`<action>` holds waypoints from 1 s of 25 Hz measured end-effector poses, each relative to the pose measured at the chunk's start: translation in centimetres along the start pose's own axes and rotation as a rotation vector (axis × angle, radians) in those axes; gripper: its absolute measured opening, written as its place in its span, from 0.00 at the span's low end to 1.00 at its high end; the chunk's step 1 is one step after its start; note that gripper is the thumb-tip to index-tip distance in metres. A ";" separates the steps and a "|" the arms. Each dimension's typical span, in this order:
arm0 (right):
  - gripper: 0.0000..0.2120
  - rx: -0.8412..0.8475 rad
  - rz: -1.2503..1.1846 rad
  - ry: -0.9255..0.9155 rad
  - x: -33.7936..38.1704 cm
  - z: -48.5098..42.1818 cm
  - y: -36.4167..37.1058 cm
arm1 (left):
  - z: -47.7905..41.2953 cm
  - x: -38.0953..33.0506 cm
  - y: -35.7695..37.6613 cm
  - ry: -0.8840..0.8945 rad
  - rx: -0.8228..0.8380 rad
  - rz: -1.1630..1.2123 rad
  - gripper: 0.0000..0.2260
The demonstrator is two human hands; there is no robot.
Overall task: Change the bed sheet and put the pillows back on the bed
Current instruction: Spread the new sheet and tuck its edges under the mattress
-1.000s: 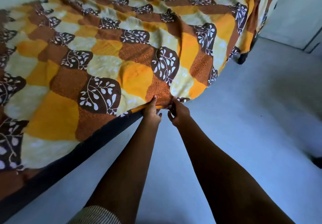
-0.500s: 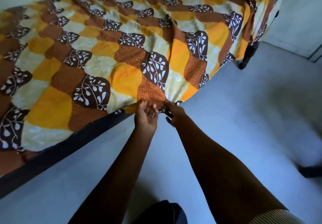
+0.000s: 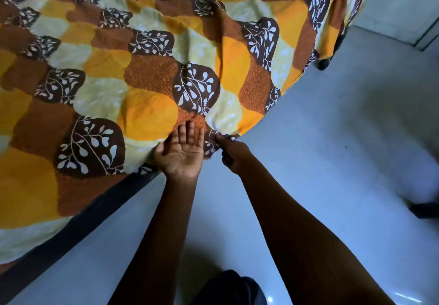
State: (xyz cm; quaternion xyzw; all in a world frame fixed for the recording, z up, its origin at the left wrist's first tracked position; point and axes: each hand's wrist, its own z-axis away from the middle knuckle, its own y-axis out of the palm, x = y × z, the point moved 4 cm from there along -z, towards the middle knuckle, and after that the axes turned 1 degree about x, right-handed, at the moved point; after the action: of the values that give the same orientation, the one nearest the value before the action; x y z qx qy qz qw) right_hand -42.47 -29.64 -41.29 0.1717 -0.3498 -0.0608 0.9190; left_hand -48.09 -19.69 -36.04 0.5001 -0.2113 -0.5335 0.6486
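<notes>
A bed sheet [image 3: 147,72] patterned in orange, yellow and brown with white leaf sprigs covers the bed and hangs over its near side. My left hand [image 3: 181,152] lies palm up with straight fingers, its fingertips against the sheet's hanging edge. Just to its right, my right hand [image 3: 234,154] pinches a bunched bit of that same edge. No pillows are in view.
The dark bed frame [image 3: 78,224] runs along the near side under the sheet, and a dark bed leg [image 3: 324,63] stands at the far right corner. Pale grey floor [image 3: 344,150] spreads to the right. A dark object [image 3: 425,209] lies at the right edge.
My left hand has let go of the sheet's edge and turned palm up with fingers straight. My right hand still pinches the edge. The view has moved closer to the bed.
</notes>
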 end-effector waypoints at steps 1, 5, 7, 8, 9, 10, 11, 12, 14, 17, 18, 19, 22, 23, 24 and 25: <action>0.09 0.040 -0.077 -0.001 0.3 -0.1 0.4 | 0.0 -0.1 -0.1 -0.008 0.061 0.022 0.25; 0.10 0.249 -0.477 0.012 1.4 -0.2 2.1 | -0.2 -0.9 -0.8 -0.095 0.271 0.004 0.24; 0.14 0.329 -0.523 0.000 1.6 0.6 2.8 | -0.2 -1.2 -0.7 -0.157 0.380 0.036 0.26; 0.17 0.358 -0.516 0.002 1.6 1.0 3.3 | -0.1 -1.3 -0.7 -0.171 0.411 0.049 0.27; 0.19 0.382 -0.514 0.005 1.4 1.1 3.6 | -0.1 -1.3 -0.7 -0.176 0.426 0.054 0.28; 0.20 0.397 -0.519 0.005 1.3 1.1 3.7 | -0.2 -1.3 -0.7 -0.182 0.431 0.059 0.29; 0.22 0.407 -0.529 0.006 1.4 1.1 3.8 | -0.2 -1.2 -0.7 -0.186 0.429 0.066 0.29; 0.23 0.416 -0.540 0.006 1.5 0.9 3.7 | -0.2 -1.1 -0.7 -0.186 0.428 0.066 0.30; 0.26 0.448 -0.547 0.008 1.7 0.7 3.4 | 0.0 -1.0 -0.6 -0.151 0.425 0.046 0.32; 0.26 0.483 -0.553 0.018 2.3 0.9 3.7 | 0.2 -0.8 0.0 -0.094 0.401 0.026 0.37; 0.27 0.512 -0.540 0.028 2.8 1.2 4.3 | 0.6 -0.7 0.3 -0.067 0.395 0.011 0.36; 0.27 0.509 -0.555 0.018 3.1 0.8 4.8 | 0.5 -0.5 0.4 -0.085 0.366 0.001 0.33; 0.29 0.553 -0.512 -0.004 4.4 -0.3 6.8 | 0.5 -0.3 0.3 -0.051 0.281 -0.014 0.25; 0.29 0.554 -0.531 0.002 4.7 -0.9 7.2 | 0.4 -0.2 0.2 -0.035 0.242 -0.012 0.23; 0.30 0.538 -0.539 0.017 5.0 -1.3 7.5 | 0.5 -0.2 0.3 -0.026 0.198 -0.023 0.23; 0.30 0.521 -0.510 0.015 5.3 -1.5 7.5 | 0.5 -0.3 0.3 -0.013 0.133 -0.060 0.23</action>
State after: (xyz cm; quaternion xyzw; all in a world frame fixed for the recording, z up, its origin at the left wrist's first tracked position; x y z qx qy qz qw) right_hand -37.61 -23.46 -36.38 0.4821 -0.2928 -0.1958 0.8022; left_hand -48.43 -19.69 -35.52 0.5448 -0.2353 -0.5406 0.5962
